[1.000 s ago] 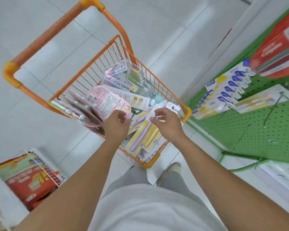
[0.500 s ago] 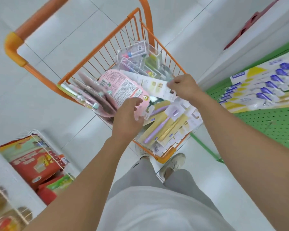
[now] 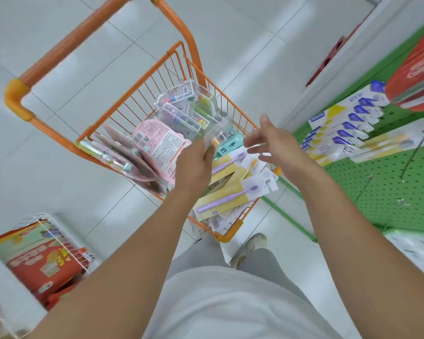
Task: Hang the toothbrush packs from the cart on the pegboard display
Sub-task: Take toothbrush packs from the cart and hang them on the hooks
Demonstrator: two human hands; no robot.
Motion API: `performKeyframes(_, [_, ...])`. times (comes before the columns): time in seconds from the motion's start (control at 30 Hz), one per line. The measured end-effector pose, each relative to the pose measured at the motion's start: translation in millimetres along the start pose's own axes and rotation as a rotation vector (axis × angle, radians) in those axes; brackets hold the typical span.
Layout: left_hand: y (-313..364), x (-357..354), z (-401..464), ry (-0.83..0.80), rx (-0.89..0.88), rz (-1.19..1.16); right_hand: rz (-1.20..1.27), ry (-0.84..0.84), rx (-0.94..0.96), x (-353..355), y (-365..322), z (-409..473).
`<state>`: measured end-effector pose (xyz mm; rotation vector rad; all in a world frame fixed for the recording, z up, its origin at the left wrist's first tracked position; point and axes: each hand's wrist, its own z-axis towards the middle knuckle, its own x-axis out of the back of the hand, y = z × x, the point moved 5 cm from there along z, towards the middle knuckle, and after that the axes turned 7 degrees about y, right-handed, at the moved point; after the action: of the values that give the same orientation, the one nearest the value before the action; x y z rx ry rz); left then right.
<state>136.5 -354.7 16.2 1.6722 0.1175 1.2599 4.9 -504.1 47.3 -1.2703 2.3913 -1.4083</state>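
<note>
Pack pinched in left hand over cart | right hand spread, empty, just beside | pegboard lies rightward, nearer right hand

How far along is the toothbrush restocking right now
Done: some packs already hang on the green pegboard. In hand: the left hand grips a clear pack; the right hand is open. Left: the orange cart holds many packs, and several pegs are bare.
</note>
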Motion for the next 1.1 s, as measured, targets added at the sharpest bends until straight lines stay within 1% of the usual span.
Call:
performKeyframes(0.07, [-4,9,0,0.053,0.078,-0.078,-0.086,0.096,0.036,8,17,7])
performKeyframes(0.17, [-5,23,-2,0.046,0.126,-0.205,-0.313,0.078,0.12,6,48,5])
performKeyframes(0.27, [-7,43,-5,0.095,0.208,-0.397,-0.541,0.082,0.174,4,68,6])
performKeyframes(0.3, [-8,51,-5,0.098,0.225,-0.443,-0.64,0.086,0.166,4,74,7])
performKeyframes(0.37, [-10,61,-6,0.069,0.26,-0.511,-0.795,0.103,0.087,4,84,7])
performKeyframes(0.43, [-12,65,-8,0.025,0.281,-0.546,-0.847,0.127,0.019,2,90,5])
performKeyframes(0.5, [-14,66,-13,-0.002,0.3,-0.559,-0.796,0.171,0.015,1,92,5])
performKeyframes(0.6, [-17,62,-19,-0.016,0.323,-0.542,-0.571,0.241,-0.012,7,92,7])
performKeyframes(0.7, [-21,52,-23,-0.035,0.37,-0.511,-0.443,0.283,-0.017,16,93,3])
performKeyframes(0.73, [-22,48,-24,-0.056,0.393,-0.5,-0.392,0.289,-0.009,17,94,1])
performKeyframes(0.83, [-26,33,-28,-0.148,0.435,-0.472,-0.135,0.282,-0.034,17,97,-5])
performKeyframes(0.9, [-26,24,-30,-0.2,0.452,-0.462,-0.029,0.292,-0.03,16,98,-6])
performKeyframes(1.0, [-18,10,-30,-0.279,0.478,-0.47,0.15,0.289,-0.105,15,101,-12])
performKeyframes(1.1, [-7,-7,-25,-0.376,0.425,-0.449,0.277,0.275,-0.175,16,103,-22])
